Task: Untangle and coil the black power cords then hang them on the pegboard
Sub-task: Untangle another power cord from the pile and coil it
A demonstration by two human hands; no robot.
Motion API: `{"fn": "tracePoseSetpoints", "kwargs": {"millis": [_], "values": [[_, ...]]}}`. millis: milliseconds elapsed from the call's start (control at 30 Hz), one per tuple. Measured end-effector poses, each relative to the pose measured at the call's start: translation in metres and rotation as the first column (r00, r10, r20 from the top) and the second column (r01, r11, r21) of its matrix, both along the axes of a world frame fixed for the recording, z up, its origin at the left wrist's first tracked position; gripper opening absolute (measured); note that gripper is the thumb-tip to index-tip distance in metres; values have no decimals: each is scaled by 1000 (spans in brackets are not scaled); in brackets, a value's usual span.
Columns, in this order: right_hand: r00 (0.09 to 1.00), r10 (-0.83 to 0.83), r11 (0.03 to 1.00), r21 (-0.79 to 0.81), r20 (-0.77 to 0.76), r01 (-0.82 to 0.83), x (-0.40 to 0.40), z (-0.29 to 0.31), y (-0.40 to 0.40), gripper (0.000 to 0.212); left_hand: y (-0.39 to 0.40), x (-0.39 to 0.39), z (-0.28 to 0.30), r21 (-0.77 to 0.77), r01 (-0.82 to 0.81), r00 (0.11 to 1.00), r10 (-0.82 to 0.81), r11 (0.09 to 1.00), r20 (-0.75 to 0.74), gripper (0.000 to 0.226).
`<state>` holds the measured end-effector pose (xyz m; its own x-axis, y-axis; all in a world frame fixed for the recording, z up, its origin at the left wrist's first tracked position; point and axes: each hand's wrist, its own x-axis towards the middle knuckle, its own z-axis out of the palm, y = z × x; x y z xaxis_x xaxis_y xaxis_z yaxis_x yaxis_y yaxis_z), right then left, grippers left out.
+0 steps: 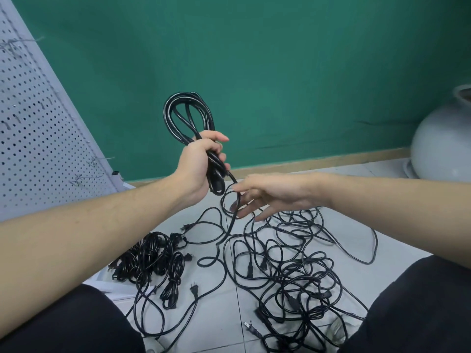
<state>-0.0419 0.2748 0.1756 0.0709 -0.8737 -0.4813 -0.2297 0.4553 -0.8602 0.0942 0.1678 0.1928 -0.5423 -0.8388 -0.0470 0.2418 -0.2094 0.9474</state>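
Fingers of the left hand (197,164) are curling tight round the coiled cord (188,118), held raised, while the right hand (265,193), fingers spread, is guiding its trailing tail (233,215). Snagging looks likely: that tail is running into the tangled cords (293,271) lying on the floor, well apart from the pegboard (38,128).

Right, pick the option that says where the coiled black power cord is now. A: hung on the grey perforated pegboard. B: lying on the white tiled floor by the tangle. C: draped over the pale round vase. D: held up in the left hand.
D: the left hand grips the coiled black power cord in the air, its loops standing above the fist, clear of the grey perforated pegboard.
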Motion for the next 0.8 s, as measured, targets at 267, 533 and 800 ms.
{"fn": "tracePoseSetpoints", "kwargs": {"millis": [267, 533, 800], "values": [[1000, 11, 1000, -26, -17, -11, 5, 1, -5, 28, -8, -2, 5, -155, -227, 952, 252, 962, 173, 37], [873, 131, 941, -219, -471, -259, -7, 22, 3, 7, -15, 0, 9, -237, -292, 829, 369, 926, 419, 40], [945, -75, 917, -393, -318, -60, -17, 24, 3, 19, -11, -1, 3, -414, 139, 742, 182, 900, 646, 21]]}}
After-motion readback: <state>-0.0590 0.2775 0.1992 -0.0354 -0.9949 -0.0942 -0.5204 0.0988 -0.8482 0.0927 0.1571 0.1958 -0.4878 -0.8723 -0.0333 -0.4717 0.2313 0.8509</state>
